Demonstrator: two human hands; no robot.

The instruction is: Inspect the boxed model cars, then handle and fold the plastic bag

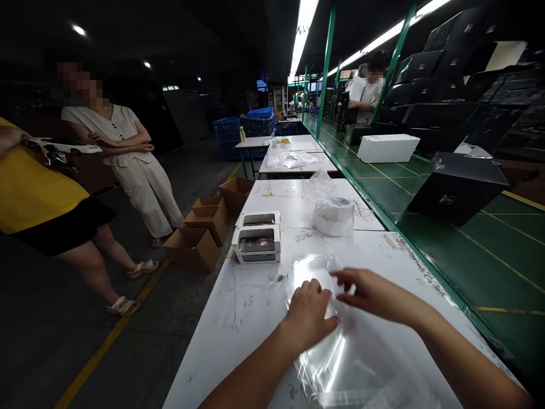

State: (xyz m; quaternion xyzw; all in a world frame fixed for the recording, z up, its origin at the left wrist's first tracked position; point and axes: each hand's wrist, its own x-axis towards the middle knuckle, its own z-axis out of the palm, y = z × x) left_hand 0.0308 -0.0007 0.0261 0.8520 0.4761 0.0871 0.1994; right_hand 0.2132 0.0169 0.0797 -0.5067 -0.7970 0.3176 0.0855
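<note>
A sheet-like clear plastic bag (323, 363) lies flat on the white table before me, shiny with reflected light. My left hand (309, 312) rests on it, palm down, with the thumb spread away from the fingers. Just to its right, my right hand (361, 289) is over the bag's far part, its fingers apart and slightly bent; I cannot tell if the fingertips touch the plastic. Nothing shows in either hand. Beyond the hands, to the left, stand white window boxes (257, 244) with dark contents, one behind the other.
A roll of clear plastic (333, 217) stands farther up the table (238, 341). Open cardboard boxes (193, 250) are on the floor at left, near two standing people. Along the right runs a green conveyor (481, 255) bearing a black box (457, 187) and a white box (388, 149); another person stands beyond.
</note>
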